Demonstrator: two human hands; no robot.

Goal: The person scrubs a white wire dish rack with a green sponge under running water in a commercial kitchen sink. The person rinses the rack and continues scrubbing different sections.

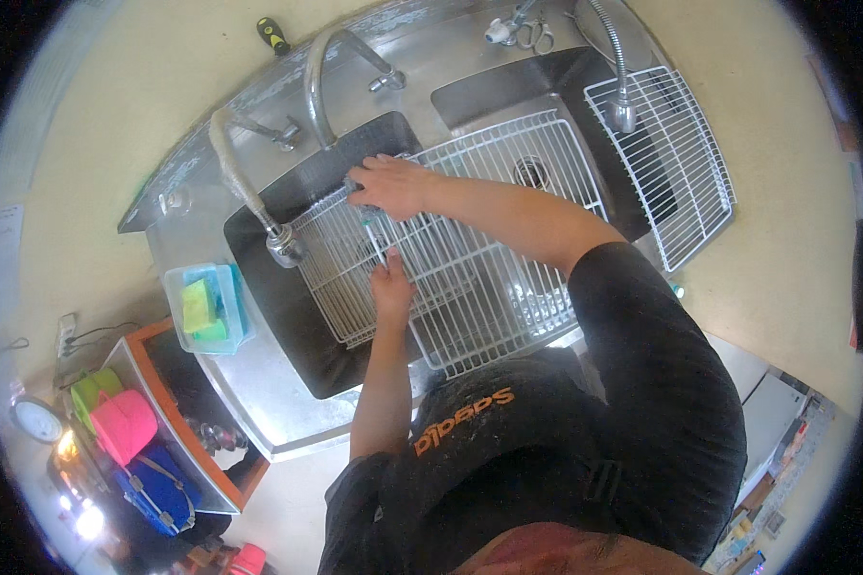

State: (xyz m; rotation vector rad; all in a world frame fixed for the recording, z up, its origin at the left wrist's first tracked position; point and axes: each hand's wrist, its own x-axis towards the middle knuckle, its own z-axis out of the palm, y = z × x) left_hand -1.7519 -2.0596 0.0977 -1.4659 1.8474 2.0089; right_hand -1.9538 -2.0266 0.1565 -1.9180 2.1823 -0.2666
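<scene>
A white wire rack [489,266] lies tilted across the two sink basins. My left hand [393,291] grips its left edge, the thumb resting along the wire. Higher on that same edge, my right hand [395,188] presses a small greyish scrubber [368,210] against the wires; the fingers mostly cover it, so its exact kind is unclear. Under the left part of this rack, a second wire rack [334,277] sits in the left steel basin [273,323]. Suds or water glisten below the wires near the front of the right basin [460,108].
A third wire rack [669,158] leans over the right end beneath a spray faucet [622,111]. Another sprayer [285,244] and a curved tap [316,86] overhang the left basin. A plastic tub [203,345] with sponges [198,305] stands left. Scissors [536,37] lie behind.
</scene>
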